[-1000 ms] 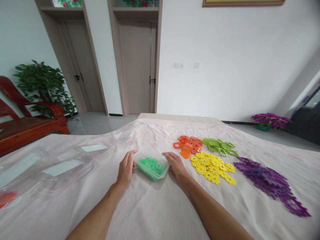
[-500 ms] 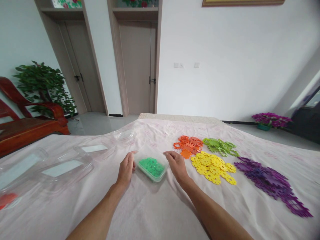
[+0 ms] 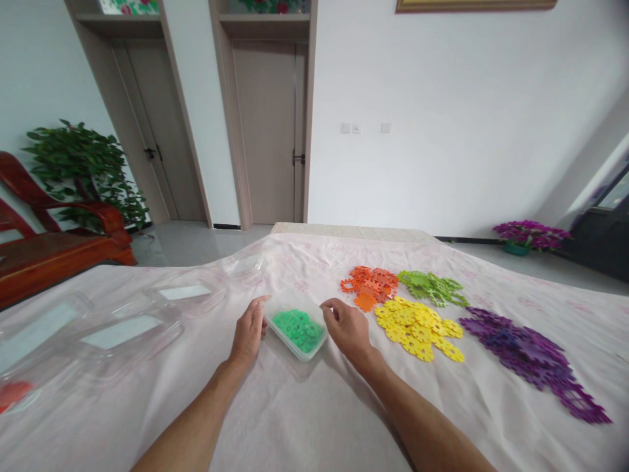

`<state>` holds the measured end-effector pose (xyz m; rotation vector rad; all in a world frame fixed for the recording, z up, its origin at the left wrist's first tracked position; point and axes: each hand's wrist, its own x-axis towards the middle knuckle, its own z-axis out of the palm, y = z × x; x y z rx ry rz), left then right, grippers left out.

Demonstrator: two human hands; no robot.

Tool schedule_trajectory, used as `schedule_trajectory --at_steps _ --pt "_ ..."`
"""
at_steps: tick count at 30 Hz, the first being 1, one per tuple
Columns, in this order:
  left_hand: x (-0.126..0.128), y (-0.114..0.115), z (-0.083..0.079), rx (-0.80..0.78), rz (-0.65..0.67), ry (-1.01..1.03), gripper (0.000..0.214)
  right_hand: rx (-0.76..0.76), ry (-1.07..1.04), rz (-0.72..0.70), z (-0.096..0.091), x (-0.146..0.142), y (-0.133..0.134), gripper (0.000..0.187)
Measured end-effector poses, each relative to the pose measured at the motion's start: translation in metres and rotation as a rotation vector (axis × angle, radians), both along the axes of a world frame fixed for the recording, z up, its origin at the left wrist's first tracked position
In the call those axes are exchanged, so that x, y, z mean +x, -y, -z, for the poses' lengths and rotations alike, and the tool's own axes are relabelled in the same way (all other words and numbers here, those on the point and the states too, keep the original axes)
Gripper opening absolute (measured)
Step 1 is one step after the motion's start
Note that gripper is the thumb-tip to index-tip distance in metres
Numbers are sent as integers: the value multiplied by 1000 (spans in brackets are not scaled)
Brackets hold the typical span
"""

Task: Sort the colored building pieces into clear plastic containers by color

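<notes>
A clear plastic container (image 3: 280, 340) with green flower-shaped plastic pieces (image 3: 299, 329) inside rests on the cloth in front of me. My left hand (image 3: 249, 330) grips its left corner, thumb on top and fingers curled beneath the edge. At the right corner, my right hand (image 3: 346, 328) pinches the rim between thumb and bent fingers. Whether a lid lies over the green pieces is hard to make out. Just right of my right hand lies a spread of yellow disc pieces (image 3: 417, 326).
Beyond the yellow ones are orange-red pieces (image 3: 376, 282), lime-green pieces (image 3: 432, 287) and purple pieces (image 3: 528, 357). Several clear containers (image 3: 125, 331) with white labels stand on the left, near a red piece (image 3: 14, 393). A pale floral cloth (image 3: 304, 426) covers the table.
Both hands stay at the container's corners. My right hand's fingers have curled a little more at the rim, and the container's near corner has shifted very slightly. The piles are unchanged.
</notes>
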<state>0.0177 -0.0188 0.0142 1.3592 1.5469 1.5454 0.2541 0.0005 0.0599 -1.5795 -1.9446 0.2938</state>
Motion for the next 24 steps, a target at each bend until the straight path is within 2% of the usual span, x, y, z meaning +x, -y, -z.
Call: schedule_trajectory --at_steps 15,20,24 --pt "-3 -7 5 -8 19 -2 65 -63 119 18 3 1 -1 34" --pt "-4 -10 6 -31 -14 -27 59 -76 26 -21 9 3 -5 35" --pt "-5 -14 7 -67 -58 -63 48 -99 -202 -149 21 4 -14 40"
